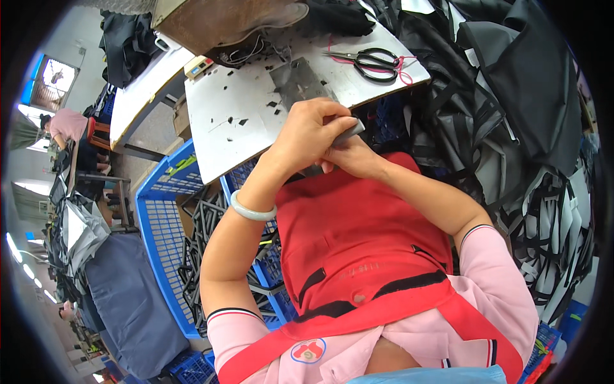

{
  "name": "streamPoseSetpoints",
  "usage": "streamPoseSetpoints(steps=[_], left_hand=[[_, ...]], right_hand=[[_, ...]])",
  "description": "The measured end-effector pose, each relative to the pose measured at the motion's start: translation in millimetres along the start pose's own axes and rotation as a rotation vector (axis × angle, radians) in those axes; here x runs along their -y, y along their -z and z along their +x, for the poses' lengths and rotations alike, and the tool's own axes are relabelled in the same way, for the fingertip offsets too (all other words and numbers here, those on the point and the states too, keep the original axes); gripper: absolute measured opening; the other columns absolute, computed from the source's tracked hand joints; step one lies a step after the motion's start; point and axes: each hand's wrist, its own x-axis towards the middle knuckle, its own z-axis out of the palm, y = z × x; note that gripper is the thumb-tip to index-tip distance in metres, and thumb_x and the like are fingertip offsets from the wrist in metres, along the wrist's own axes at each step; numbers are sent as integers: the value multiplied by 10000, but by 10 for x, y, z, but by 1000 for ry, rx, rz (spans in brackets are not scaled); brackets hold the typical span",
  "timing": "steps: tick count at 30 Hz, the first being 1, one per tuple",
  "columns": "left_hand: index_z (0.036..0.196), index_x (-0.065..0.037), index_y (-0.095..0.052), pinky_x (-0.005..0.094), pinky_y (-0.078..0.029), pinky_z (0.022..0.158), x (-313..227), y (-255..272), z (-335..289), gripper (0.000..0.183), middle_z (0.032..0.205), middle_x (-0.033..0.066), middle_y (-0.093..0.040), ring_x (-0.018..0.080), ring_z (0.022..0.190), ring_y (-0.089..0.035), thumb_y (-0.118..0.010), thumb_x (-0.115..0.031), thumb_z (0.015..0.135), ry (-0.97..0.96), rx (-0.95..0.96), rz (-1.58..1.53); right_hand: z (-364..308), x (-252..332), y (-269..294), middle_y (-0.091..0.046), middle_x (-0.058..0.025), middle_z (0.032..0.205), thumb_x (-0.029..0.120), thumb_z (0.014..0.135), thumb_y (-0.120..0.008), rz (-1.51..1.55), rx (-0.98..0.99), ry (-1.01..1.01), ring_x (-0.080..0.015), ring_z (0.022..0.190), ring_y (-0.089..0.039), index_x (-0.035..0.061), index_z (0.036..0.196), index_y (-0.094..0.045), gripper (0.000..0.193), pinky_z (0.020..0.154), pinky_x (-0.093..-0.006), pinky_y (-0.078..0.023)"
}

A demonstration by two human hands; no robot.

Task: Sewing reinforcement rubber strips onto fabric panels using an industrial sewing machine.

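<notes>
My two hands meet just in front of the table's near edge, above the red apron [358, 224]. My left hand [306, 131] is closed, its thumb and fingers pinching a small dark grey piece [350, 130] whose end sticks out past the thumb. Smooth and flat or folded, the piece is mostly covered, so I cannot tell its kind. Below it my right hand [355, 157] is closed against the same piece, its fingertips partly hidden behind the left hand. A pale bangle [253, 211] circles my left forearm.
Black-handled scissors [374, 64] with pink cord lie on the white table [220, 137], among black scraps and a metal plate [297, 82]. A machine [217, 25] stands behind. Blue baskets [163, 237] hold dark bent frames at left; black fabric pieces [511, 83] heap at right. Another person [67, 125] bends far left.
</notes>
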Motion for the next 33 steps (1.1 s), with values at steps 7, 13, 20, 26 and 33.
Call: streamPoseSetpoints(steps=[7,13,20,26,33], left_hand=[[938,35,-672,273,-472,692,301,476,-404,401,845,55,-658,159,741,-621,-542,-343,967,544,230,87],[934,-12,-673,225,-453,630,481,519,-813,267,774,31,-652,87,651,-572,-600,-268,947,496,180,-568],[1024,-1,-659,219,-468,640,278,466,-730,231,794,26,-645,81,664,-564,-618,-213,941,444,195,-614],[1010,6,-660,209,-470,616,65,408,-560,238,803,25,-640,87,652,-571,-619,-219,944,369,135,-657],[1012,28,-674,239,-457,593,-55,509,-490,269,759,28,-645,75,650,-550,-668,-210,887,296,82,-215]], right_hand=[[-172,430,387,-613,-19,782,279,975,-566,12,-255,113,-64,614,-545,38,1154,-610,304,560,-206,-463],[-373,166,1015,-626,-68,753,476,974,-492,107,-182,-344,-97,549,-571,-40,1063,-619,539,448,-214,-465],[-442,551,226,-657,-112,1015,188,831,-721,-589,106,79,-173,890,-639,44,1196,-571,420,792,-278,-508],[-105,625,-30,-665,-138,1024,185,784,-759,-529,118,192,-225,951,-649,94,1261,-518,542,852,-326,-494],[84,821,274,-610,-106,747,192,698,-750,-1345,-51,565,-319,760,-617,73,817,-592,231,661,-421,-475]])
